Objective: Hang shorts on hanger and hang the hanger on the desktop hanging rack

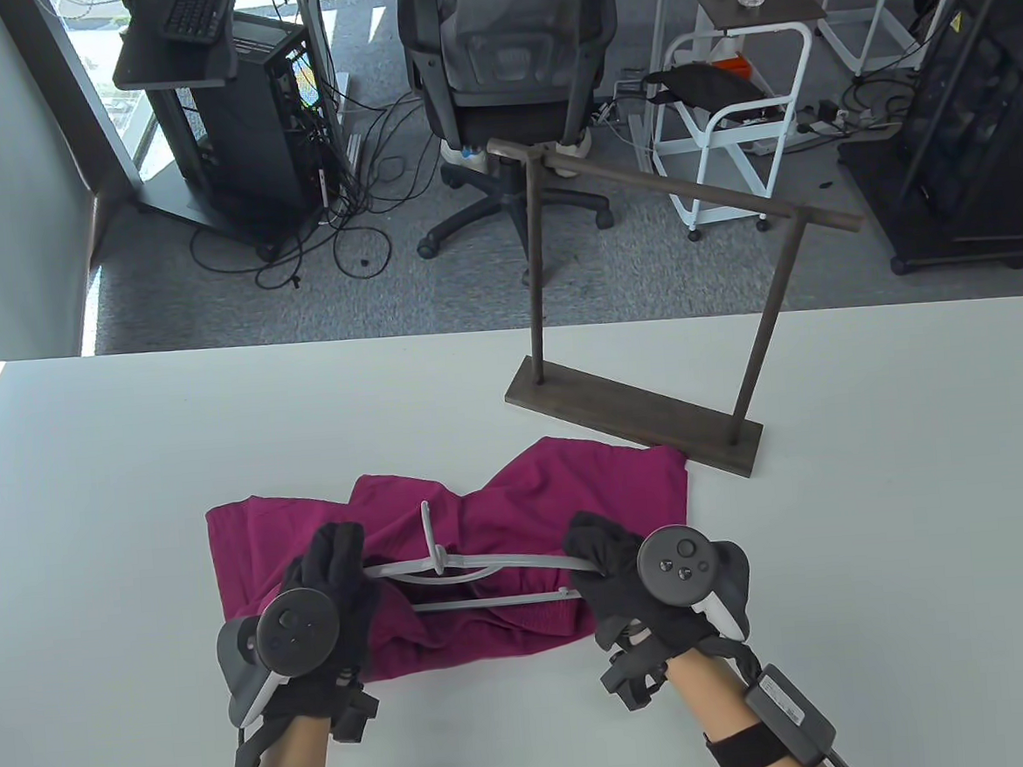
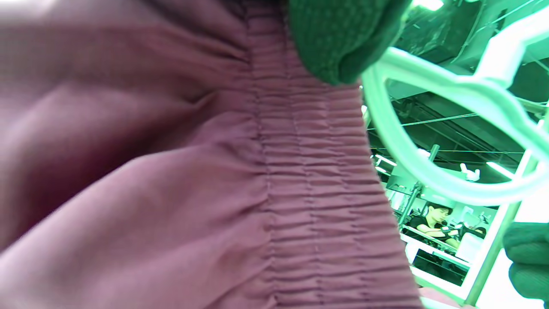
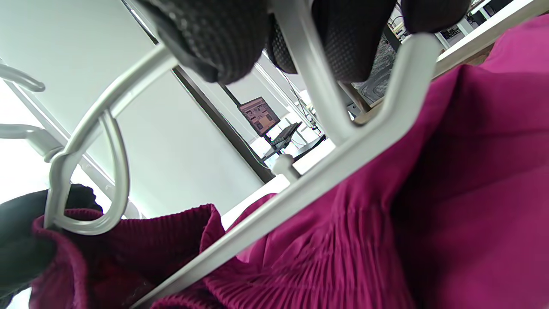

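Magenta shorts [image 1: 520, 505] lie spread on the white table [image 1: 133, 480], their elastic waistband [image 2: 300, 171] toward me. A light grey plastic hanger [image 1: 489, 569] lies across them, hook pointing away. My left hand [image 1: 340, 562] pinches the waistband at the hanger's left end, where the fabric bunches up around it [image 3: 77, 227]; one fingertip [image 2: 343, 38] sits against the hanger's loop [image 2: 429, 81]. My right hand [image 1: 589, 557] holds the hanger's right end, fingers [image 3: 214, 38] curled over its arm and bar [image 3: 326, 171]. The dark wooden hanging rack [image 1: 636, 414] stands at the right rear, nothing on its bar [image 1: 682, 188].
The rack's base lies close behind the shorts' right leg. The table's far edge [image 1: 473, 334] runs just behind the rack. An office chair [image 1: 499, 78], carts and cables stand on the floor beyond. A person sits at a desk far off [image 2: 433, 223].
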